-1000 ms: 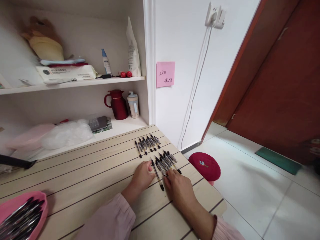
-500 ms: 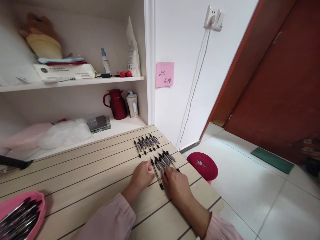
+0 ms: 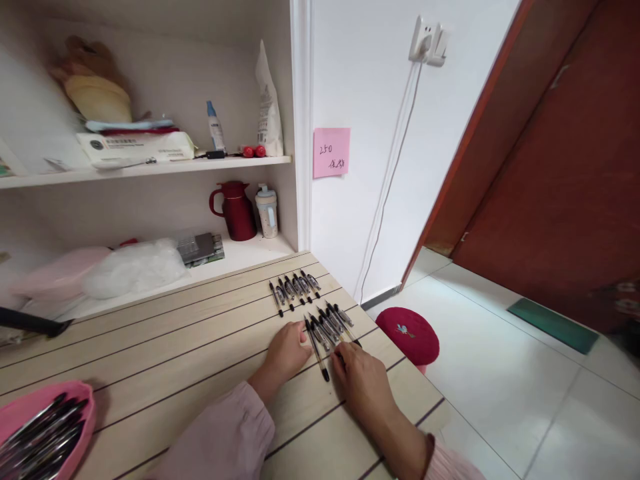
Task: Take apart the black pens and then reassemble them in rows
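Observation:
Clear-barrelled pens with black ends lie in two groups on the slatted-look tabletop. Nearest my hands is a slanted row of several pens (image 3: 329,325); its leftmost pen (image 3: 317,350) sticks out lower, towards me. My left hand (image 3: 284,355) rests just left of that pen, thumb and forefinger apart near its upper half, gripping nothing visible. At the lower right of the row, my right hand (image 3: 361,373) has its fingers bent together by the pens' lower ends; its fingertips are partly hidden. Farther back lies a second group of pens (image 3: 295,288).
A pink basket (image 3: 89,417) of pens stands at the table's left front. Behind the table, shelves hold a red jug (image 3: 239,212), a cup (image 3: 267,212) and a plastic bag (image 3: 137,268). Beyond the right edge is a red stool (image 3: 409,335).
My right hand has drawn back slightly down and to the right, so more of the near row's lower ends show. My left hand stays beside the leftmost pen. The view has shifted a little.

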`<state>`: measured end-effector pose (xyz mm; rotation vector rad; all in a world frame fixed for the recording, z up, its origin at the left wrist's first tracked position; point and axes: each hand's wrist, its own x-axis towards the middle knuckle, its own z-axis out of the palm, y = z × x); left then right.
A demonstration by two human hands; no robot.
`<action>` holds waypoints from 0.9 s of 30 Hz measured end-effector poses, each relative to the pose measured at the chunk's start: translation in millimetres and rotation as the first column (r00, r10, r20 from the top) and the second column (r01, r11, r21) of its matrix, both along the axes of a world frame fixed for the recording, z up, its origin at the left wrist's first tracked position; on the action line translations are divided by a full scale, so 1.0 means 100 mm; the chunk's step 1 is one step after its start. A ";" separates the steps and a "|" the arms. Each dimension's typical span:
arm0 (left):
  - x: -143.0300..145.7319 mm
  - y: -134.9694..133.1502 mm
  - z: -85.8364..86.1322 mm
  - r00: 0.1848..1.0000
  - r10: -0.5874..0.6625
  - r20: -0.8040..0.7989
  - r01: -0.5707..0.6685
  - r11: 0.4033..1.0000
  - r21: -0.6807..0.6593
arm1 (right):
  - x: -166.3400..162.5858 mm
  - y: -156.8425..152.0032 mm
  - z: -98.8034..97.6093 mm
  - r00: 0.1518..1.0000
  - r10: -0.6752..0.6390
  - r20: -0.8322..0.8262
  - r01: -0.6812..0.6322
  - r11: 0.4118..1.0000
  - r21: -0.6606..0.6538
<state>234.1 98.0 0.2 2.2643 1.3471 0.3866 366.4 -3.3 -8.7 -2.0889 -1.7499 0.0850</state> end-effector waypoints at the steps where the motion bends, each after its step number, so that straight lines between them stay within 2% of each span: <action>1: 0.00 0.01 0.00 1.000 -0.002 -0.002 0.002 1.000 -0.005 | 0.01 0.00 -0.01 1.000 -0.001 -0.007 0.001 1.000 0.000; 6: 0.00 0.03 0.01 1.000 -0.003 -0.005 0.003 0.999 -0.032 | 0.06 -0.02 0.00 1.000 -0.029 0.012 0.029 1.000 0.006; 13: -0.02 0.00 0.01 1.000 0.017 0.010 -0.016 0.999 -0.048 | 0.13 -0.04 -0.05 0.988 -0.132 0.082 0.131 0.991 0.023; 19: -0.03 -0.03 -0.02 1.000 0.025 0.005 -0.025 0.999 -0.041 | 0.12 -0.04 -0.06 0.986 -0.113 0.124 0.112 0.994 0.016; 27: -0.01 -0.04 -0.03 0.999 0.034 -0.010 -0.034 0.999 -0.002 | 0.07 -0.06 -0.06 0.992 -0.079 0.102 0.077 0.997 0.029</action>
